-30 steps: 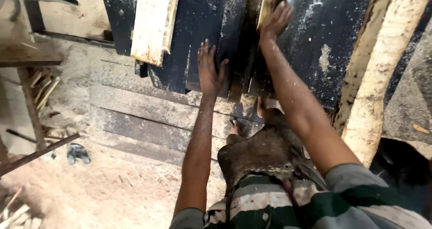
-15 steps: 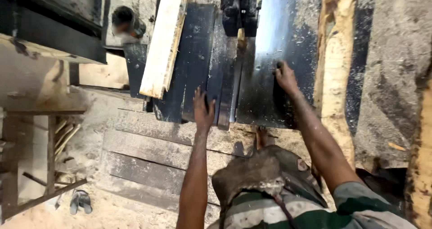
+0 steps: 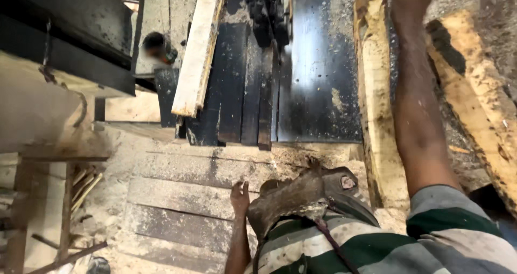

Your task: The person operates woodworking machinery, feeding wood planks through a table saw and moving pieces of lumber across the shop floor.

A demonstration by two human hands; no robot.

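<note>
We list: saw table (image 3: 318,91) at centre; plank (image 3: 196,53) lying on its left part; slab (image 3: 377,107) along its right edge; second slab (image 3: 484,101) further right; floor boards (image 3: 188,198) before it.

The saw table (image 3: 318,91) is dark glossy metal, dusted with sawdust. Beside it, the slab (image 3: 377,118) and pale plank (image 3: 196,53) are rough, matt wood.

Three planks (image 3: 198,53) (sawdusted), two hands (image 3: 239,196) — bare
</note>
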